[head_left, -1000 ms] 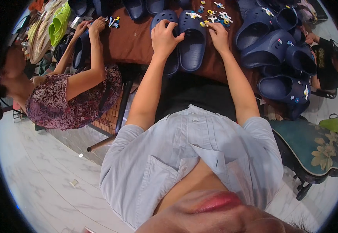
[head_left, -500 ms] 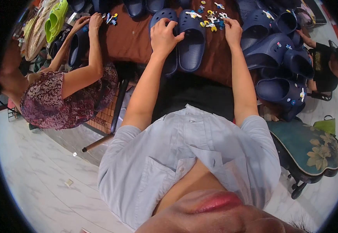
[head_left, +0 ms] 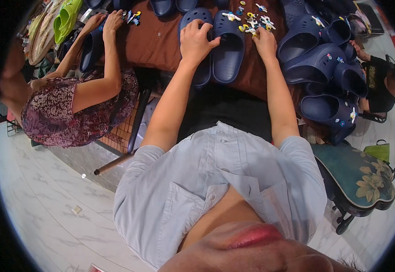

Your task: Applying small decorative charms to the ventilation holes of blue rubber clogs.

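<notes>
Two navy clogs lie side by side on the brown cloth in front of me. My left hand (head_left: 196,41) is bent over the opening of the left clog (head_left: 189,17), gripping its upper with the thumb out toward the other shoe. The right clog (head_left: 228,50) carries a white character charm (head_left: 231,17) on its top. To its right lies a loose cluster of small white, yellow and blue shoe charms (head_left: 266,21). My right hand (head_left: 265,44) is at the near edge of this cluster, fingertips pinched together; what they hold, if anything, is hidden.
Several navy clogs (head_left: 313,61) are piled on the right, some with charms. More navy clogs (head_left: 162,7) line the far side. On the left a co-worker's hands (head_left: 111,21) are beside a clog and charms. A green padded chair (head_left: 356,174) stands at right.
My right hand has moved left and nearer, along the near edge of the charms. My left hand stays on the left clog. The whole view has shifted slightly.
</notes>
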The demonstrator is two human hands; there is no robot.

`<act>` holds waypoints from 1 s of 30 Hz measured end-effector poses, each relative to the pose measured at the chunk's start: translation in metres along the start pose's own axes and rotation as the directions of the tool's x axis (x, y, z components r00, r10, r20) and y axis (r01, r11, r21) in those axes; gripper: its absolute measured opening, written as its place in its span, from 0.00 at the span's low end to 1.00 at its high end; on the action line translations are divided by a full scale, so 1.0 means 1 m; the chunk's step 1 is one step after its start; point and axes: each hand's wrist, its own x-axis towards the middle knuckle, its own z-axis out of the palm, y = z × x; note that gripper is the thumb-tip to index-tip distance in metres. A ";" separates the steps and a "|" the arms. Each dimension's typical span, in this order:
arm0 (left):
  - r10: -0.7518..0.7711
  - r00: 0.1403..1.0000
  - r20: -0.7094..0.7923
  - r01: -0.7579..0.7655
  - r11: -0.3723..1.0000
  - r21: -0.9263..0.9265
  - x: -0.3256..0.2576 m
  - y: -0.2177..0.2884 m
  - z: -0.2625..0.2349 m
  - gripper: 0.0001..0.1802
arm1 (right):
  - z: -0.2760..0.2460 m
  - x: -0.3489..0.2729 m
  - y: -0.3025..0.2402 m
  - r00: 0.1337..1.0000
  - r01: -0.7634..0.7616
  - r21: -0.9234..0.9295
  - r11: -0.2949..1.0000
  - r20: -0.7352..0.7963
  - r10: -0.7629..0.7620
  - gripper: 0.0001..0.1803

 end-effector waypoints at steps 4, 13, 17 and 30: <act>0.005 1.000 0.002 -0.005 1.000 -0.013 0.001 0.000 0.002 0.23 | 0.000 -0.008 0.010 0.994 -0.063 0.172 0.983 -0.074 0.076 0.11; 0.006 1.000 -0.031 -0.006 1.000 0.000 0.002 0.002 0.002 0.23 | -0.008 0.015 -0.033 0.989 -0.066 0.723 0.688 -0.044 0.140 0.10; -0.023 1.000 -0.004 0.023 1.000 -0.020 0.000 -0.002 0.003 0.23 | -0.016 0.040 -0.075 0.993 0.101 0.722 0.684 -0.031 -0.115 0.09; -0.047 0.999 0.019 0.048 0.998 -0.027 -0.001 0.001 0.001 0.24 | 0.005 0.068 -0.071 0.832 0.522 0.449 0.725 -0.083 -0.548 0.07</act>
